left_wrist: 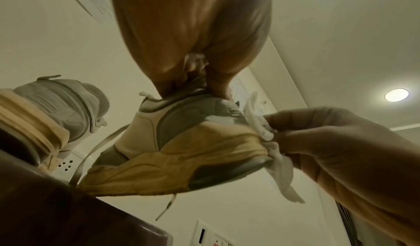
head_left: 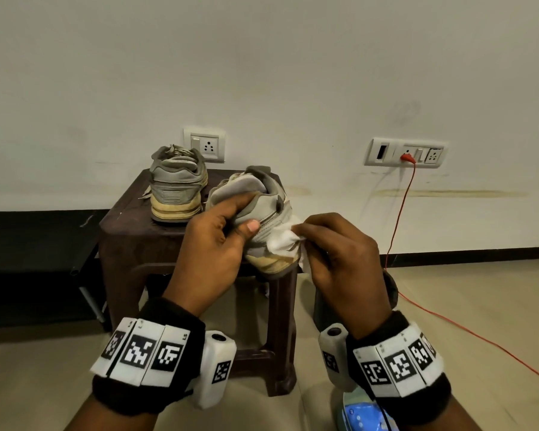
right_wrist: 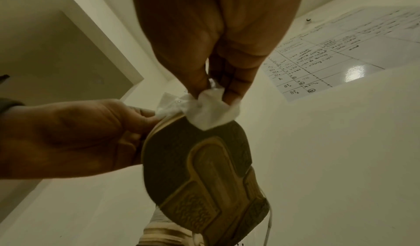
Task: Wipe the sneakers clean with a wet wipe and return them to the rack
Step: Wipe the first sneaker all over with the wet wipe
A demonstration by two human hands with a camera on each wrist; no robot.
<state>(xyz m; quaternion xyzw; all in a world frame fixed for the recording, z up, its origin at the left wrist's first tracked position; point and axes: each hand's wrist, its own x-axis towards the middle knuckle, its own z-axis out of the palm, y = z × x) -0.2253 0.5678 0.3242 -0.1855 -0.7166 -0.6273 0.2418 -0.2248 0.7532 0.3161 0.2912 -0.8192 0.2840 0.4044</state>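
Observation:
My left hand grips a grey sneaker by its collar and lifts it above the brown stool, heel toward me. A yellowed midsole runs along its side, and the dark outsole shows in the right wrist view. My right hand pinches a crumpled white wet wipe and presses it on the heel; the wet wipe drapes over the sole's edge. The second grey sneaker stands on the stool, heel facing me.
A red cable runs from a wall socket down across the floor at right. A dark low rack stands left of the stool. A blue wipe packet lies on the floor near my right wrist.

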